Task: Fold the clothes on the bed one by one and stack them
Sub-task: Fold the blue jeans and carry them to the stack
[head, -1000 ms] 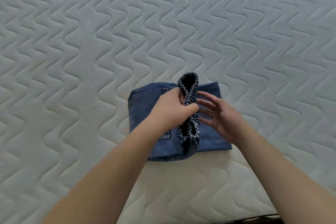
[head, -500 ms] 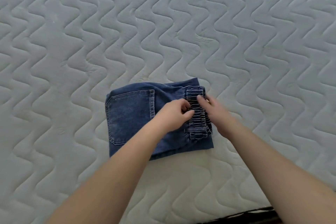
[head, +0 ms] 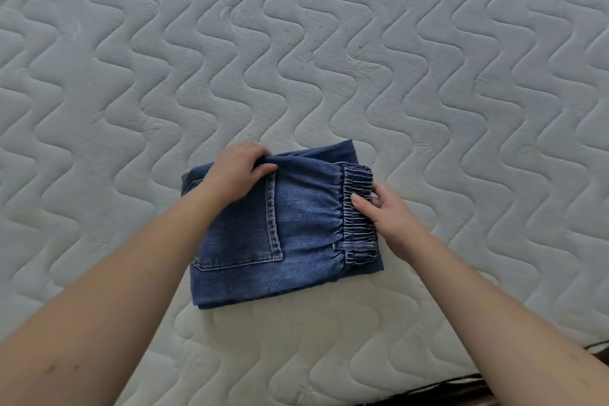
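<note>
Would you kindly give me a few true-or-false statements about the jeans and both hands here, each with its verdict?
1. The jeans lie folded on the mattress. True.
2. The left hand hovers clear of the denim. False: it grips the far edge.
3. The right hand touches the elastic waistband. True.
4. The back pocket is hidden. False: it faces up.

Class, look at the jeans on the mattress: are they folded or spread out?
Folded. The jeans form a compact layered rectangle, edges stacked at the near side, elastic waistband lying on top.
</note>
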A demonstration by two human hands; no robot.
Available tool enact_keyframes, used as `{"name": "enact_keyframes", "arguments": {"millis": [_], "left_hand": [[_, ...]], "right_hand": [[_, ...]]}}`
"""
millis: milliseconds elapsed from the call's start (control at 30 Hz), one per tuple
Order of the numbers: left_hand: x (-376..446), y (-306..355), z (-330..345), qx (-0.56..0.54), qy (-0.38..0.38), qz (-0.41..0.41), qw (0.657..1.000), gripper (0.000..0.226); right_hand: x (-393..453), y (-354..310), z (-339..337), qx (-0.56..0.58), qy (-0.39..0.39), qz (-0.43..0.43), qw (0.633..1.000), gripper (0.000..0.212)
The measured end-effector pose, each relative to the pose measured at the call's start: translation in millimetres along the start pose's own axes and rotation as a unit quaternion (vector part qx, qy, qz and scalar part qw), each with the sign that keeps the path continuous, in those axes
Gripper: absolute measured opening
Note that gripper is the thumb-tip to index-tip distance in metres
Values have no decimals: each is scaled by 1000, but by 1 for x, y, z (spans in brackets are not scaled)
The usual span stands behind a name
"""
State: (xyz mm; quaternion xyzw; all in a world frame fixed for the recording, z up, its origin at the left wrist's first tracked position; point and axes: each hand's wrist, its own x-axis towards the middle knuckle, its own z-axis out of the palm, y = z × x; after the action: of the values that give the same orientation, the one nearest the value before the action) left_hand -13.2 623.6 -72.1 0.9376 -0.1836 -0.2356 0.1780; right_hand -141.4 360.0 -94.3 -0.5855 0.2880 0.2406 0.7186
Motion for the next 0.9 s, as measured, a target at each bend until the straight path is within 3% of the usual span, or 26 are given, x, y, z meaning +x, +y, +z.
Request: {"name": "enact_keyframes", "arguments": {"millis": [100,200,300,400,467,600,733,800,900], "left_hand": [[10,-4,1,32,-36,-6,999,25],[19,-8,10,114,-50,-16,992,31],[16,-11,20,145,-15,-25,989,32],[-1,-14,32,167,59,-19,984,45],[-14,-17,37,162,101,-29,981,54],[-41,-40,38,147,152,-83,974,52],[-78,-65,41,65,166,-147,973,54],[-95,-71,46,-59,187,-172,966,67],[-117,-74,58,-252,222,-289,897,83]], "right_hand": [[0,6,2,-47,20,-5,999,28],[6,9,8,-197,83,-34,976,27],[8,12,17,-288,153,-59,943,36],[6,18,19,-359,218,-88,903,60],[5,18,14,-361,221,-83,902,71],[8,17,6,-369,168,-92,910,69],[15,12,13,-374,163,-72,910,74],[19,8,14,-378,174,-54,908,76],[25,1,10,-374,161,-35,912,77]]}}
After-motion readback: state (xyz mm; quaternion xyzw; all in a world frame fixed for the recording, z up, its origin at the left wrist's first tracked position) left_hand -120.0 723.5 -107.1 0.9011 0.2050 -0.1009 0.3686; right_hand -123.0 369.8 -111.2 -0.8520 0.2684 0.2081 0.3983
